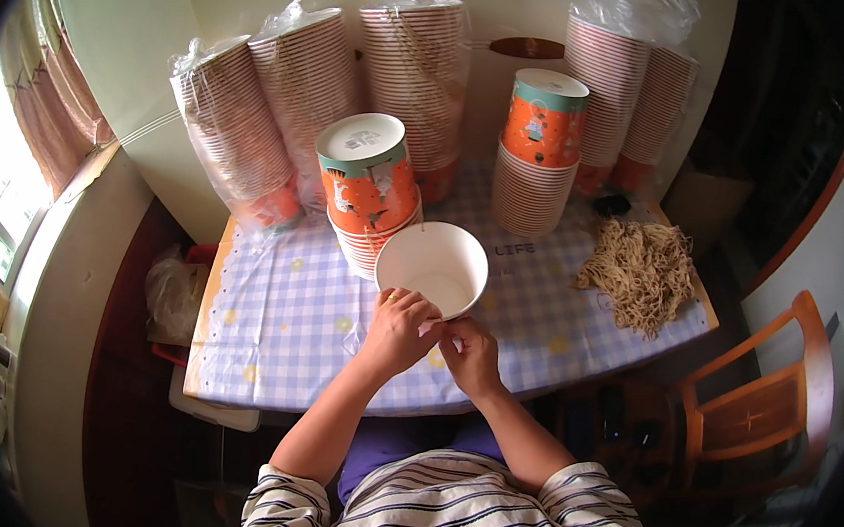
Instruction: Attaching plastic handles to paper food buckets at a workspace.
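A white-lined paper bucket (433, 254) stands tilted toward me near the front of the table, its open mouth facing up. My left hand (402, 330) is closed at its near rim, fingers against the edge. Beside it, my right hand (471, 356) is pinched just below the same rim, its fingertips meeting the left hand's. Whatever lies between the right fingertips is hidden. Just behind the bucket, a stack of upside-down orange and green paper buckets (361, 183) rises. At the right lies a heap of beige cord pieces (642, 273).
Another upside-down bucket stack (541, 143) stands further back. Tall plastic-wrapped bucket stacks (412, 87) line the table's far side. A small black object (611, 205) sits by the cords. The checked tablecloth (280, 341) covers the table. A wooden chair (760, 414) is at right.
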The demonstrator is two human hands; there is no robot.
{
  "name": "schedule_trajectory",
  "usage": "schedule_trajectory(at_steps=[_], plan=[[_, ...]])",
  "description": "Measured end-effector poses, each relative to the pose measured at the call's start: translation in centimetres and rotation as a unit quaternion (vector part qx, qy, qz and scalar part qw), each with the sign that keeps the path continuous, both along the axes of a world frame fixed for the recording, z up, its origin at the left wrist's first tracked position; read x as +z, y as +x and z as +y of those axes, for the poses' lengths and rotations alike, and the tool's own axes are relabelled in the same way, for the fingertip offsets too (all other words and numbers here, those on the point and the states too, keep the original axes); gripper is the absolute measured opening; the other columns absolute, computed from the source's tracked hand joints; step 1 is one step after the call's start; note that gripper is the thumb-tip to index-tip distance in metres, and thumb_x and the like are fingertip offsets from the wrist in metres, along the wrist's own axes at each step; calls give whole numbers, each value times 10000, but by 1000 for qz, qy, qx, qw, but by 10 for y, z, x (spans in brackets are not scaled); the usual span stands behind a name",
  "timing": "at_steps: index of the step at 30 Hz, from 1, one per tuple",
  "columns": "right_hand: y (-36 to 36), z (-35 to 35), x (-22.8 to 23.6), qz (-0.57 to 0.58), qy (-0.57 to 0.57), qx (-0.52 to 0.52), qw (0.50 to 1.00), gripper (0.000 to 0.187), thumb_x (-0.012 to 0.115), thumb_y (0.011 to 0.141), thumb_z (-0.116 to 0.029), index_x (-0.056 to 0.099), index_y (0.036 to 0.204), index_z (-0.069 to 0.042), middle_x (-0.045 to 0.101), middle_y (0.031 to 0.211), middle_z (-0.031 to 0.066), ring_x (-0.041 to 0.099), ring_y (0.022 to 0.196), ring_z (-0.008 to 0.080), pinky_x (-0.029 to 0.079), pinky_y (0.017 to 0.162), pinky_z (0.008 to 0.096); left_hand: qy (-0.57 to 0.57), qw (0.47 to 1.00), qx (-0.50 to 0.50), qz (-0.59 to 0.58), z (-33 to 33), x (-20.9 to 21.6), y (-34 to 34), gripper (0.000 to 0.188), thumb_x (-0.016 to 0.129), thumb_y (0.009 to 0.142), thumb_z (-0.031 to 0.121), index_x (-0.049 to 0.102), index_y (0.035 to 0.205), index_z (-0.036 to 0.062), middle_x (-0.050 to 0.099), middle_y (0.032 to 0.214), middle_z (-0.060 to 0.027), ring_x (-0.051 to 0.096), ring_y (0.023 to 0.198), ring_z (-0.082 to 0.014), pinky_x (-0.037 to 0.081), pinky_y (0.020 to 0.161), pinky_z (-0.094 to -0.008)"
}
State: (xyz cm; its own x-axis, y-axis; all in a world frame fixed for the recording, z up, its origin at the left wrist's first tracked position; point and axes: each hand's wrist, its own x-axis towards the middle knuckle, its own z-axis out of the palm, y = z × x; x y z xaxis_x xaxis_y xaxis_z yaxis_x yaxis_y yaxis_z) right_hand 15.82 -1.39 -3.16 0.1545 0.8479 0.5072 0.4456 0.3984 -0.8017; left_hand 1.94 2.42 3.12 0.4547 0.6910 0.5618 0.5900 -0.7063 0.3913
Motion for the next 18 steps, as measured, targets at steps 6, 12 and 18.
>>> schedule_trajectory(at_steps=[6, 12, 18], plan=[[-2, 2, -3, -2, 17, -28, 999, 126, 684, 694, -26, 630, 806, -47, 635, 752, 97, 620, 705, 270, 487, 629, 352, -11, 1000, -11, -2, 1, 1, 2, 105, 706, 670, 149, 640, 741, 108, 603, 771, -23, 566, 845, -226, 373, 851, -366], [-3, 1, 5, 41, 10, -30, 999, 100, 689, 722, -29, 633, 804, -41, 641, 734, 100, 629, 662, 241, 482, 589, 329, -15, 1000, -20, -19, 1, 3, -1, 117, 697, 676, 132, 661, 785, 108, 604, 781, -36, 569, 868, -226, 376, 868, -366], [-3, 0, 4, 57, 8, -28, 998, 89, 686, 732, -28, 628, 799, -32, 641, 720, 97, 629, 640, 231, 480, 577, 324, -26, 999, -45, -11, 1, 7, -3, 118, 686, 695, 142, 662, 802, 97, 601, 767, -47, 574, 841, -232, 381, 865, -366]])
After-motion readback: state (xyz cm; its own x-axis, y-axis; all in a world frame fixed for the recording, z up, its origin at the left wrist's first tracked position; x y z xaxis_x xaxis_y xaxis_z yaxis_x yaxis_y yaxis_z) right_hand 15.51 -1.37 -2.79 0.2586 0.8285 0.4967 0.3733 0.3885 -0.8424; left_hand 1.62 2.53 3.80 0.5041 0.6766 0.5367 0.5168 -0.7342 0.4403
